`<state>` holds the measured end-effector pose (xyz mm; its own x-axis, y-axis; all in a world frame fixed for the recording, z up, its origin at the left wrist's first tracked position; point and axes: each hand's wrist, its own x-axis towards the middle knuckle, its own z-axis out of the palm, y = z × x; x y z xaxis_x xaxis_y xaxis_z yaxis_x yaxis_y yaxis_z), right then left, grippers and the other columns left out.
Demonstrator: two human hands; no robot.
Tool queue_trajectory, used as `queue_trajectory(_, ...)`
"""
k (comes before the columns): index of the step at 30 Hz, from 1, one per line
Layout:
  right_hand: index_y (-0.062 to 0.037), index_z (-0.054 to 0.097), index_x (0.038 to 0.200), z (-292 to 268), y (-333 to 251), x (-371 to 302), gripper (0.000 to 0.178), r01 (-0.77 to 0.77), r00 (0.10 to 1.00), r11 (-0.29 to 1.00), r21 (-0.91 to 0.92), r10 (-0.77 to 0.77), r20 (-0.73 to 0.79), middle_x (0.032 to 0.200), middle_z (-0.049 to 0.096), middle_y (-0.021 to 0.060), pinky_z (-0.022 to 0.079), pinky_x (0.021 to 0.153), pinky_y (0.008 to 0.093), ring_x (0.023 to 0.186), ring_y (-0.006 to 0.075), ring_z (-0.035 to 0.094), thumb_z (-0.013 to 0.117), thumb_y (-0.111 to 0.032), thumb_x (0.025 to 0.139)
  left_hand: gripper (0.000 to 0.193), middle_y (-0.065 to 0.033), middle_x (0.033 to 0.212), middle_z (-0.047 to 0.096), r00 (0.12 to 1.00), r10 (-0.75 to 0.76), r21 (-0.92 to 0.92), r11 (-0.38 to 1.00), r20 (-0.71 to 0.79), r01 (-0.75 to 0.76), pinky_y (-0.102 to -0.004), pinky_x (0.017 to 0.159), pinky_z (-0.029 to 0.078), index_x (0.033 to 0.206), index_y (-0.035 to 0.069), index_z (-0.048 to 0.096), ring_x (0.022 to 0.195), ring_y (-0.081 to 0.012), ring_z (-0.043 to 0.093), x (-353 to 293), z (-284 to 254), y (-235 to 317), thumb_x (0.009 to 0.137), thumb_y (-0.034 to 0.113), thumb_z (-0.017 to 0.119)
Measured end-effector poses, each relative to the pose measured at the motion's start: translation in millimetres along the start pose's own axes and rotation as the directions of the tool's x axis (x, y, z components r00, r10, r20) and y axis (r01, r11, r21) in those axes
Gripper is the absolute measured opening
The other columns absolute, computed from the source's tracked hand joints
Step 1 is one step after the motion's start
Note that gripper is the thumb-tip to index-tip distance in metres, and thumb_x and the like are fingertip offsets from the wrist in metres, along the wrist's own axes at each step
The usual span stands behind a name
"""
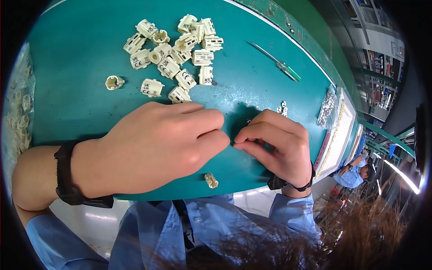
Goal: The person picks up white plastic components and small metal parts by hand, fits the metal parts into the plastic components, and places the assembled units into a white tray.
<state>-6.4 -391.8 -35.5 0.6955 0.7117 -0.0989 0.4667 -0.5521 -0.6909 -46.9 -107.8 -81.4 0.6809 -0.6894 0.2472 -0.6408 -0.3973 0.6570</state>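
Observation:
My left hand (175, 139) is closed over the green bench mat, its thumb and fingers pressed together at the right end. Whatever it grips is hidden behind the fingers. Close beside it, my right hand (281, 141) pinches with thumb and forefinger; any small thing between the tips is too small to make out. Below the hands, near the bench's front edge, lies a single cream plastic part (211, 180). Beyond the left hand sits a loose group of cream cylindrical plastic housings (168, 67) with dark printing. One housing (114, 82) stands apart to the left.
A screwdriver (283, 66) with a green handle lies at the back right. Several small white pieces (282, 109) are behind my right hand. A clear bag of small parts (327, 108) rests at the right edge, another bag (20, 117) at the left. A person (351, 173) works farther off.

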Motion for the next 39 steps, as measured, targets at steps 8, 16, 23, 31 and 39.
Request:
queue_trajectory(8,-0.0049,0.087,0.102,1,-5,-1,0.024,0.006,0.998,0.999,-0.035,-0.008,-0.067,0.094,0.077,0.0055,0.053,0.061,0.0304,0.075,0.0154,0.070,0.097,-0.002,0.081,0.030,-0.0062,0.102,0.064,1.000,-0.019,-0.050,0.999,-0.005,0.019,-0.0380,0.073,0.061,0.116,0.006,0.076,0.086,-0.0257,0.069,-1,1,-1,0.089,0.013,0.088)
queue_trajectory(16,-0.0049,0.087,0.101,3,-5,0,0.022,-0.003,1.000,0.997,-0.071,0.002,-0.023,0.092,0.077,0.0047,0.054,0.061,0.0304,0.075,0.0157,0.071,0.097,-0.002,0.081,0.029,-0.0068,0.102,0.064,0.999,-0.027,-0.061,0.998,-0.022,0.026,-0.0386,0.075,0.061,0.115,0.006,0.076,0.085,-0.0268,0.069,-2,0,-3,0.090,0.014,0.088)
queue_trajectory(23,-0.0065,0.088,0.101,7,-2,0,0.023,0.140,0.986,0.973,-0.184,-0.153,-0.061,0.090,0.077,0.0055,0.056,0.062,0.0333,0.073,0.0199,0.073,0.097,-0.005,0.080,0.025,-0.0069,0.099,0.064,0.999,-0.030,-0.069,0.997,-0.035,0.028,-0.0385,0.074,0.061,0.112,0.005,0.076,0.084,-0.0273,0.069,-2,1,-1,0.091,0.013,0.088)
queue_trajectory(31,-0.0036,0.088,0.101,14,-23,3,0.026,0.236,0.963,0.967,-0.097,-0.246,-0.113,0.088,0.077,0.0075,0.056,0.060,0.0343,0.071,0.0208,0.073,0.099,-0.007,0.077,0.022,-0.0075,0.094,0.064,0.995,-0.057,-0.090,0.995,-0.078,0.050,-0.0391,0.071,0.060,0.106,0.004,0.077,0.083,-0.0283,0.069,-1,2,1,0.088,0.013,0.088)
queue_trajectory(39,-0.0040,0.089,0.100,17,-22,8,0.029,0.249,0.959,0.959,-0.137,-0.264,-0.107,0.088,0.076,0.0077,0.055,0.058,0.0333,0.071,0.0210,0.072,0.101,-0.009,0.075,0.021,-0.0071,0.093,0.064,0.996,-0.052,-0.096,0.994,-0.070,0.046,-0.0396,0.068,0.059,0.104,0.005,0.077,0.082,-0.0281,0.068,-2,3,0,0.087,0.013,0.087)
